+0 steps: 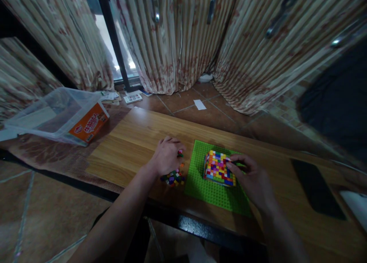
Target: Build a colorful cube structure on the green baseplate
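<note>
My left hand point(168, 154) reaches over the tabletop left of the green baseplate point(196, 179). Its fingers are bent but apart, over a few small pink and green toy bricks point(180, 153). Just below that hand lies a loose pile of tiny coloured bricks point(173, 177). On the baseplate stands a low rectangular block of many-coloured bricks point(218, 167). My right hand point(254, 179) is at the block's right side, thumb and forefinger drawn together at its top edge. Whatever is between those fingertips is too small to make out.
A clear plastic bin point(57, 114) with an orange label sits at the left on a brown cloth. A dark flat slab point(317, 188) lies on the wooden table point(137, 129) to the right. Striped curtains point(177, 37) hang behind; a white paper point(200, 104) is on the floor.
</note>
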